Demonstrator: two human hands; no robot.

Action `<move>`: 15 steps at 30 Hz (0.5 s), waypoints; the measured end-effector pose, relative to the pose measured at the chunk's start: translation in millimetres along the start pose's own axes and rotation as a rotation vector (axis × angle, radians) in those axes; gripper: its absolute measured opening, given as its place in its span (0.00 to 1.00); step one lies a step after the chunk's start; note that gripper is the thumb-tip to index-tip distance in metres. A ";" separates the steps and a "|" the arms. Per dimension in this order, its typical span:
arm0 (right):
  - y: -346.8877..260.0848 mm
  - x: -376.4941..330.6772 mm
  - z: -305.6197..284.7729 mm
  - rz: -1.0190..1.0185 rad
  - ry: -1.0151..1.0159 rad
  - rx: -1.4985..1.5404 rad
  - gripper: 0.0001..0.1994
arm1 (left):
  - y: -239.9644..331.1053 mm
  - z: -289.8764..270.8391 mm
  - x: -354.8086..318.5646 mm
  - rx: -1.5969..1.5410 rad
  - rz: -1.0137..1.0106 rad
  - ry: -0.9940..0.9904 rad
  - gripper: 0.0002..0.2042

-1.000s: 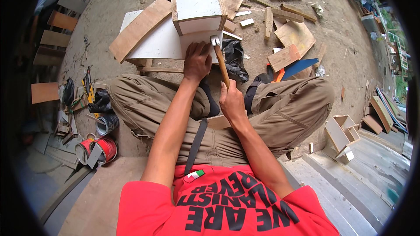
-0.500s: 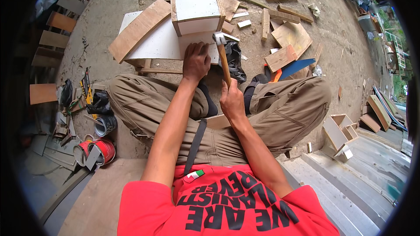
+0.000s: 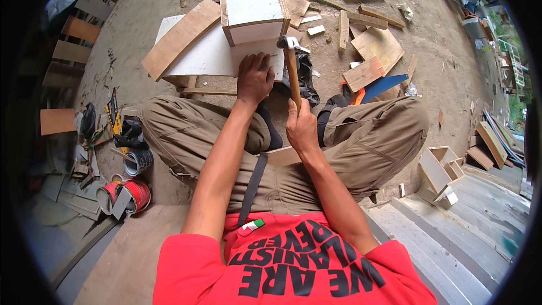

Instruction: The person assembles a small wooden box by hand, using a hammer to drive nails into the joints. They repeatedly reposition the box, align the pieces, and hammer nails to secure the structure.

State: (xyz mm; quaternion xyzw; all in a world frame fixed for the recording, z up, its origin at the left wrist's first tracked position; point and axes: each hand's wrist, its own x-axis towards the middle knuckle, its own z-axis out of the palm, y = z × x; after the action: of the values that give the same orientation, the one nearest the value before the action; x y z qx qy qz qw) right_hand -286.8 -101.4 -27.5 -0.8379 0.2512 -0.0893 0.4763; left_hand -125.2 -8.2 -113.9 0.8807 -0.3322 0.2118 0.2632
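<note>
My right hand [image 3: 302, 130] is wrapped round the wooden handle of a claw hammer [image 3: 292, 70], its metal head raised beside the right edge of a white board [image 3: 197, 59]. My left hand [image 3: 254, 82] rests on that board with its fingers curled and pressed together. Whatever the fingertips hold, if anything, is hidden. A small box [image 3: 254, 8] with white faces and wooden edges stands on the board just beyond my left hand. A curved plywood strip [image 3: 182, 39] lies across the board's left part.
Wood offcuts [image 3: 378, 48] and a blue-bladed handsaw [image 3: 385, 87] lie to the right. Black plastic [image 3: 305, 79] is beneath the hammer. Paint cans [image 3: 135, 195] stand at the left, a small wooden box [image 3: 440, 172] at the right. Plywood pieces [image 3: 68, 51] line the far left.
The hammer has risen slightly and shifted right with my right hand, its head now farther from my left hand. My left hand stays in place on the board.
</note>
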 end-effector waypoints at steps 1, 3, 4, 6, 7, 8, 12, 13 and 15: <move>2.0 0.6 0.4 0.009 -0.008 0.001 0.15 | 0.2 -0.6 -0.6 0.021 0.000 -0.007 0.17; 4.9 3.5 -0.7 0.020 -0.011 -0.001 0.16 | 1.4 -1.6 0.6 0.028 -0.001 -0.015 0.17; 7.5 2.9 0.6 0.037 -0.017 -0.018 0.16 | 1.9 -2.2 1.1 0.032 -0.002 -0.020 0.17; 10.5 3.0 2.0 0.050 -0.026 -0.030 0.16 | 1.6 -2.8 1.4 0.030 -0.002 -0.029 0.17; 11.5 3.3 2.4 0.057 -0.030 -0.035 0.16 | 1.4 -3.0 1.8 0.029 -0.002 -0.034 0.17; 11.7 2.9 3.4 0.049 -0.029 -0.027 0.16 | 1.2 -2.9 1.3 0.040 0.006 -0.027 0.18; 9.7 1.9 5.4 0.030 -0.033 -0.017 0.15 | -1.6 -0.6 0.9 0.056 0.022 -0.021 0.18; 8.5 1.7 5.2 0.028 -0.037 -0.021 0.15 | -2.5 0.0 0.4 0.055 0.022 -0.024 0.18; 6.3 2.2 4.3 0.054 -0.045 -0.017 0.15 | -3.6 0.6 0.8 0.042 0.021 -0.030 0.19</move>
State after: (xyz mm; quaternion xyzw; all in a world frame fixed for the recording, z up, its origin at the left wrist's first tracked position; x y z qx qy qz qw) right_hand -285.3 -102.0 -35.3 -0.8367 0.2636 -0.0553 0.4769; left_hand -122.0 -6.7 -115.1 0.8856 -0.3407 0.2081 0.2372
